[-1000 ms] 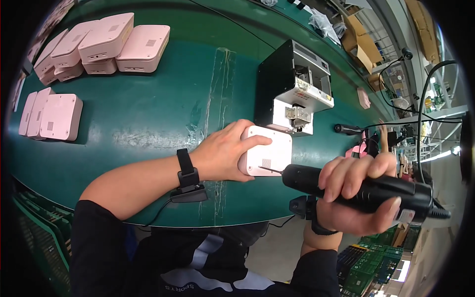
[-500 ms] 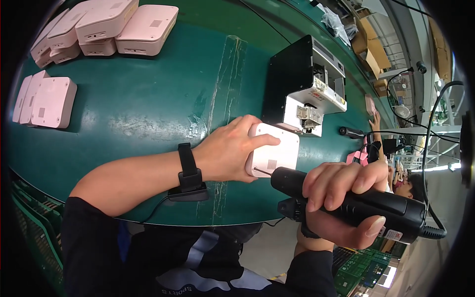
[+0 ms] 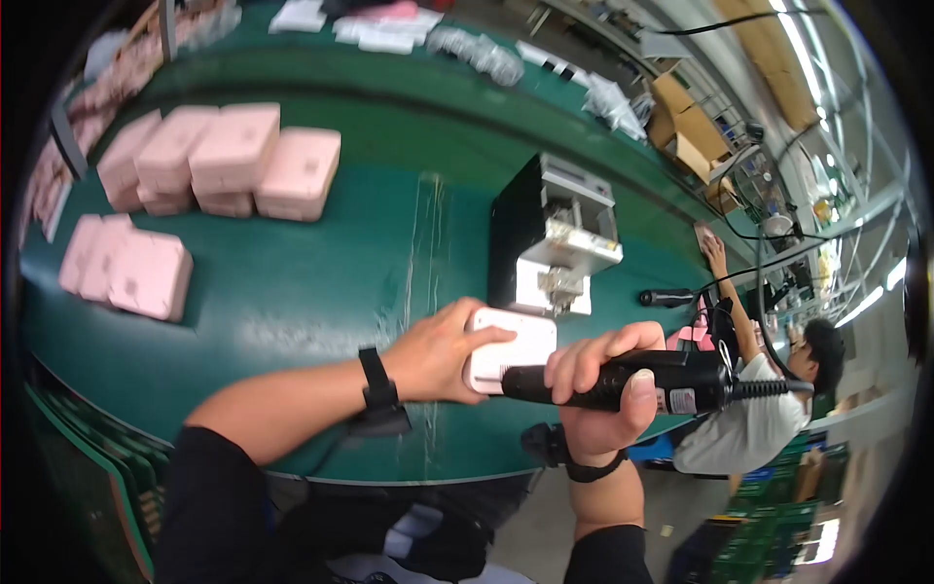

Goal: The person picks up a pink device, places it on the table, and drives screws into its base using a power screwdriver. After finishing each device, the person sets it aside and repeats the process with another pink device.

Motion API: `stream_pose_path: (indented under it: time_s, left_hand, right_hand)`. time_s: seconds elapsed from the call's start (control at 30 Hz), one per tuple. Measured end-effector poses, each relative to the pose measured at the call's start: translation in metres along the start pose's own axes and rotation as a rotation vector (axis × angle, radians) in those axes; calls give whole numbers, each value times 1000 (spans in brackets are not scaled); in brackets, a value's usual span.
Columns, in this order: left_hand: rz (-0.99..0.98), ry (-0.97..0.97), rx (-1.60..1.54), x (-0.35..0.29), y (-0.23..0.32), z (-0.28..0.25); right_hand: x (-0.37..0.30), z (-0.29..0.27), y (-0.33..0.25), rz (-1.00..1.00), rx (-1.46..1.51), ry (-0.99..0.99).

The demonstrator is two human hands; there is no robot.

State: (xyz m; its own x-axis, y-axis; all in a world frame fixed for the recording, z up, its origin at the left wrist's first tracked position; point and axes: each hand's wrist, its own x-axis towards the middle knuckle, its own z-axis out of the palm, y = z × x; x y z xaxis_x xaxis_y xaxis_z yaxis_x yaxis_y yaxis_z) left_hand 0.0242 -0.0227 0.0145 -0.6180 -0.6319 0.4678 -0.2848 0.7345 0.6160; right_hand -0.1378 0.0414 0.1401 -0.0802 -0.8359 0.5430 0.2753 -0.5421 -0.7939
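A pale pink, rounded-square plastic box (image 3: 525, 336) lies on the green tabletop, its far left side gripped by my left hand (image 3: 443, 352), fingers closed round the edge and one finger across its upper face. My right hand (image 3: 608, 375) is wrapped round a black electric screwdriver (image 3: 671, 382), held nearly level with its cord running off to the right. The screwdriver's nose covers the near part of the box; whether its tip touches a screw is hidden. Just beyond the box stands a black and silver machine (image 3: 550, 238), probably a screw feeder, with a metal block at its front.
Stacked pink boxes (image 3: 233, 151) stand at the back left, with several more (image 3: 146, 273) nearer. Another black screwdriver (image 3: 666, 297) lies on the table to the right. A co-worker (image 3: 749, 419) sits beyond, one hand on a pink part. Green crates (image 3: 83, 477) stand at lower left.
My view has tilted up, showing more of the far tables and the co-worker. The screwdriver has turned more level, its nose now over the box; my left hand keeps its grip.
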Motion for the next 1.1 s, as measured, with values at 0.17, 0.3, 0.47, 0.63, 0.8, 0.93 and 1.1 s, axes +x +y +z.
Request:
stream_pose_path:
  time_s: [0.17, 0.3, 0.47, 0.63, 0.8, 0.93, 1.1]
  left_hand:
    - [-118, -121, -76, 3, 12, -2]
    - [-100, -114, -32, 3, 15, 0]
    - [-224, -251, -43, 4, 26, -27]
    - [-717, -336, -996, -28, 24, -51]
    - [-951, -116, -1839, -80, 26, -70]
    - [-989, -97, -2021, -98, 0, -58]
    - [-1157, 230, -1810, -47, -8, -51]
  right_hand:
    - [20, -31, -43, -144, 206, 293]
    - [38, -86, -26, -293, -171, 542]
    - [51, -139, 3, -67, -161, 601]
    - [40, -176, 37, 131, 185, 683]
    - [22, -208, 74, 304, 355, 791]
    - [27, -205, 74, 378, 343, 784]
    - [25, -198, 84, 468, 325, 766]
